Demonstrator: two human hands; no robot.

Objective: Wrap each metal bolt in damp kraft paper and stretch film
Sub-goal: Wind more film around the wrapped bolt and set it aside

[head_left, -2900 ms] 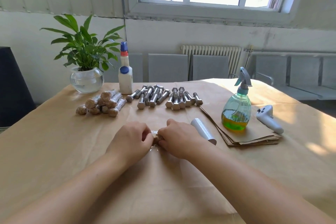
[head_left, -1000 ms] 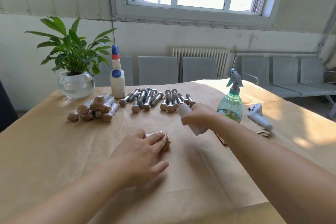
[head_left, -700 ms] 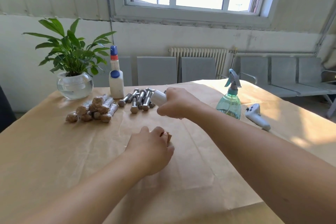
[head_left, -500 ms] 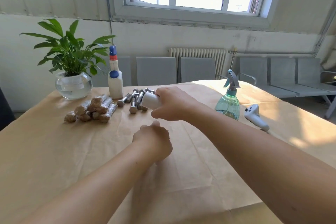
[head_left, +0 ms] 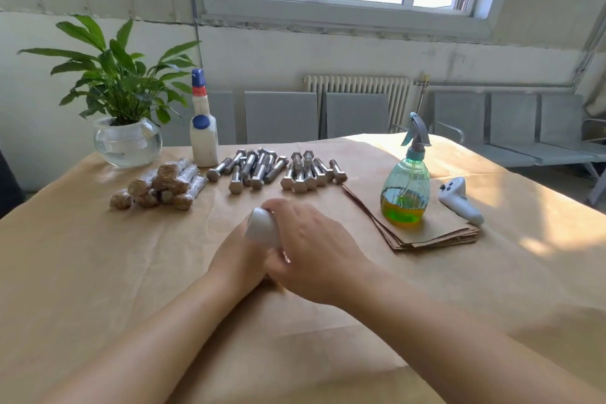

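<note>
The right hand [head_left: 314,252] has its fingers curled round a white roll of stretch film [head_left: 262,229], held low over the paper-covered bench [head_left: 98,272], probably to wind film. The left hand [head_left: 241,256] lies beneath it; its fingers and the bolt being wrapped are hidden. Bare steel bolts [head_left: 275,170] wait behind.

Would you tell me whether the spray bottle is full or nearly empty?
Partly filled: the spray bottle stands upright on the kraft paper stack, with yellow-green liquid only in its lower part.

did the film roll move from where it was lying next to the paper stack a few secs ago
Yes. The film roll has left the table beside the paper stack; the right hand now grips it to the stack's left, above the left hand.
</note>
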